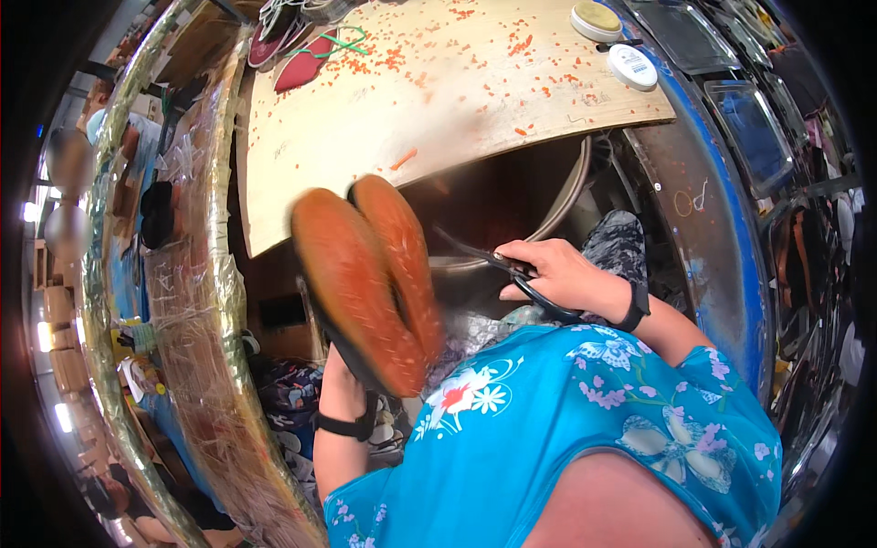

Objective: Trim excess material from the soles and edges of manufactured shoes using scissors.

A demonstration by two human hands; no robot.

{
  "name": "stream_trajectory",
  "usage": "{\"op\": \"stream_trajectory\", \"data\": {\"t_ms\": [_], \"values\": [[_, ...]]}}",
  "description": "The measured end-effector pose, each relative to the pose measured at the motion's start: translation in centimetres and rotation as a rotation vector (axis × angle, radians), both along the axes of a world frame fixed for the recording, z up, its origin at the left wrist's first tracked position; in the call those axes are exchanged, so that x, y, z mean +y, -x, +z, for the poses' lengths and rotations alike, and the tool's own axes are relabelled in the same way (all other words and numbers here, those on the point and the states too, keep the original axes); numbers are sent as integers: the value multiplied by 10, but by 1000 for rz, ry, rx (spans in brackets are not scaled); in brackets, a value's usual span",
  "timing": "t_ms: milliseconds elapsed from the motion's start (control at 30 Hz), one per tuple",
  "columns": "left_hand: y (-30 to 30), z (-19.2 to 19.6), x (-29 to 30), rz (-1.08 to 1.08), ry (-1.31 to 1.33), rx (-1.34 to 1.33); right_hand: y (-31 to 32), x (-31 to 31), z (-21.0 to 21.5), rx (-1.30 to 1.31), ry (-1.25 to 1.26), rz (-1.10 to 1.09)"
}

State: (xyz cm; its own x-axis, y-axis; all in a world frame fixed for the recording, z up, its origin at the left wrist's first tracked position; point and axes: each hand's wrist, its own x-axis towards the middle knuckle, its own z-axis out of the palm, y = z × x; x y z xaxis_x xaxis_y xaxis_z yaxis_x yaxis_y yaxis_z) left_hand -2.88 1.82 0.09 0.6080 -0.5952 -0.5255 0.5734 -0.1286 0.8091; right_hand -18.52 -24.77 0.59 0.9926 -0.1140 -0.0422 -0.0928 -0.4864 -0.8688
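Note:
A pair of shoes or slippers (352, 283) is held up over the near edge of the board, orange-brown soles toward me and dark sides behind, slightly smeared by motion. My left forearm (340, 393), with a black band at the wrist, runs up behind the pair. It carries them, though the hand's fingers are hidden by the soles. To their right, my right hand (557, 272) is closed round black-handled scissors (484, 254). The blades point left toward the soles without touching them.
Small orange scraps lie scattered over the pale wooden board (320, 164). At its far left are dark red shoe pieces (306, 64) and green string; at far right, a round tin (596, 20) and white lid (632, 67). A plastic-wrapped rack (196, 301) stands left, a blue-edged metal surface (694, 183) right.

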Motion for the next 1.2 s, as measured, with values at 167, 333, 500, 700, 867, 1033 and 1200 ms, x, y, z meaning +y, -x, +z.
{"op": "stream_trajectory", "data": {"t_ms": [167, 333, 500, 700, 867, 1033, 1200], "values": [[3, 3, -16, 125, 210, -10, -4, 7, 15, -129, 275, 130], [9, 9, -33, 242, 433, -26, -19, 16, 25, -185, 426, 117], [16, 10, -44, 394, 658, -44, -20, 18, 6, -271, 510, 172], [-8, 1, -51, 464, 566, -71, -6, 26, -12, -211, 489, 177], [-8, -14, -46, 460, 589, -15, -8, 22, -8, -121, 316, 183], [4, -23, -36, 412, 606, 44, -29, 34, 28, -241, 410, 239], [2, -32, -34, 340, 630, 106, -33, 33, 29, -295, 536, 309]]}}
